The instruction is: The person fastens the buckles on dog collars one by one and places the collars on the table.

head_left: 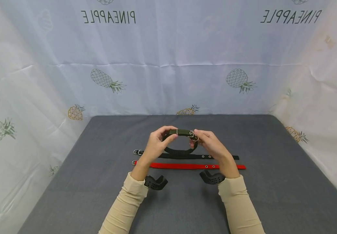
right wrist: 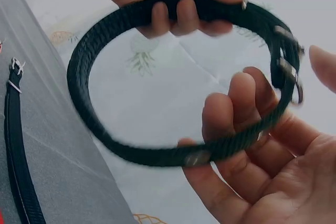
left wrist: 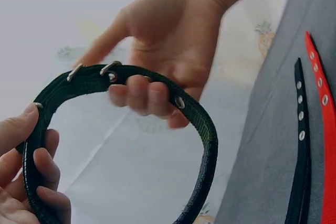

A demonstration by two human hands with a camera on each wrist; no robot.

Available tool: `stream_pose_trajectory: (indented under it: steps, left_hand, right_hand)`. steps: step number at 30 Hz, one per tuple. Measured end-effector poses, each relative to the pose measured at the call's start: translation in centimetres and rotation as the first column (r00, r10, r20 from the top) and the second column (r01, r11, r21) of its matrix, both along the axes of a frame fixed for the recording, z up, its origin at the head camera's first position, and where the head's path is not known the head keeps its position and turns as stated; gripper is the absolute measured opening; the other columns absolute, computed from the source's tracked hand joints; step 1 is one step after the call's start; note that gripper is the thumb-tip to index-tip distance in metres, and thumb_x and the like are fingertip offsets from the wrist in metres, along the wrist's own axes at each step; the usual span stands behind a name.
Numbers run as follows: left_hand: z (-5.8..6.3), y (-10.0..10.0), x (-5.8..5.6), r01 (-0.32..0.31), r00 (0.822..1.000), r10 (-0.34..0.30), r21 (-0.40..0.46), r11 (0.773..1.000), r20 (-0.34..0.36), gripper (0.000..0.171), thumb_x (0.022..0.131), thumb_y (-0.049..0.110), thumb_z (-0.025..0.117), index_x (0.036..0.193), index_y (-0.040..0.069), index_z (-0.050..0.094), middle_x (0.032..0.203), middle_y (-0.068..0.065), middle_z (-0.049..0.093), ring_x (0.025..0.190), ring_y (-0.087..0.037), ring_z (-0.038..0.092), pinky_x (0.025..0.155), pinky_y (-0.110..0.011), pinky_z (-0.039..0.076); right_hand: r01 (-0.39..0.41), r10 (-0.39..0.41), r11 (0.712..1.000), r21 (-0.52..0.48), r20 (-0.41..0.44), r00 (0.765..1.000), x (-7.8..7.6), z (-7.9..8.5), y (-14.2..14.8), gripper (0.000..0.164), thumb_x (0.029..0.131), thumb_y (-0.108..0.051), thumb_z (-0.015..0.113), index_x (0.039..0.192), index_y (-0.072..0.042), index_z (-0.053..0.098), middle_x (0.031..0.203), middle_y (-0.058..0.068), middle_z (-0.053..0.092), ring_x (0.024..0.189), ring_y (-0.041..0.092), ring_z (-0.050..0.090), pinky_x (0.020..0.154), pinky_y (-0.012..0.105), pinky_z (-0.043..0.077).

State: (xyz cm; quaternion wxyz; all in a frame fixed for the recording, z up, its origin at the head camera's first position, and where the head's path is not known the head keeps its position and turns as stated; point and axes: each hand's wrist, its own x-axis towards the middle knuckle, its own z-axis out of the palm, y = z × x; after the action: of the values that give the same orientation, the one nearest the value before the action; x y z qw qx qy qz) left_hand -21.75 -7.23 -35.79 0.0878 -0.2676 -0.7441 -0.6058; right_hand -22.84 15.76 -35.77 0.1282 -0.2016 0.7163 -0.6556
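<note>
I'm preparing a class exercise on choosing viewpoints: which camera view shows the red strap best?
The head view: the red strap shows from ringed end to tip, only partly covered by forearms. The left wrist view shows just its eyelet end, closer; the right wrist view, only red slivers at the left edge.

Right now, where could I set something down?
Crowded middle: left hand and right hand holding green collar, plus black strap and red strap. Free: table on either side of them, and beyond, to the curtain.
</note>
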Motion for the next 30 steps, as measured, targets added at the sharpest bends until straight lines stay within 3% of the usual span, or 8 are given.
stream_pose_trajectory:
  steps: [8,17,25,28,30]
  left_hand:
    - [-0.2,-0.7,-0.4,0.004,0.999,-0.005,0.028,1.0,0.031,0.028,0.092,0.004,0.062,0.118,-0.005,0.061,0.106,-0.026,0.062,0.087,0.002,0.057,0.08,-0.013,0.051]
    - [-0.4,-1.0,-0.7,0.023,0.998,-0.025,0.03,0.999,0.054,0.028,0.093,0.004,0.061,0.119,-0.004,0.059,0.106,-0.026,0.061,0.087,0.002,0.057,0.081,-0.015,0.052]
    - [-0.9,-1.0,-1.0,0.06,0.995,-0.062,0.034,0.998,0.079,0.029,0.095,0.005,0.058,0.122,-0.005,0.056,0.103,-0.028,0.061,0.086,-0.005,0.064,0.085,-0.04,0.057]
    - [-1.0,-1.3,-1.2,0.051,0.995,-0.055,0.047,0.998,0.085,0.03,0.095,0.007,0.059,0.123,-0.004,0.057,0.108,-0.028,0.061,0.089,-0.002,0.063,0.088,-0.034,0.057]
    - [-1.0,-1.6,-1.4,0.035,0.995,-0.039,0.05,0.998,0.092,0.03,0.095,0.009,0.059,0.123,-0.004,0.058,0.114,-0.027,0.06,0.093,0.002,0.061,0.089,-0.023,0.055]
  right_hand:
    - [0.005,-0.006,1.0,-0.017,-0.016,1.0,-0.2,-0.1,0.2,0.03,0.103,-0.035,0.044,0.089,-0.019,0.065,0.075,-0.008,0.061,0.073,0.008,0.059,0.085,0.026,0.051]
    - [-0.021,0.017,0.997,-0.075,-0.047,0.999,-0.4,0.1,0.5,0.022,0.102,-0.024,0.047,0.096,-0.01,0.063,0.08,-0.007,0.06,0.077,0.009,0.06,0.084,0.025,0.051]
    - [-0.042,0.038,0.996,-0.081,-0.044,0.998,-0.4,0.4,0.4,0.019,0.103,-0.022,0.044,0.097,-0.015,0.061,0.081,-0.007,0.057,0.078,0.009,0.058,0.082,0.024,0.051]
    - [-0.062,0.058,0.995,-0.075,-0.045,0.997,-0.5,0.7,0.3,0.019,0.103,-0.021,0.044,0.099,-0.014,0.061,0.082,-0.006,0.056,0.079,0.01,0.057,0.082,0.024,0.051]
    - [-0.076,0.072,0.994,-0.074,-0.045,0.996,-0.6,0.9,0.3,0.018,0.104,-0.02,0.044,0.1,-0.014,0.061,0.083,-0.005,0.055,0.079,0.011,0.056,0.081,0.024,0.05]
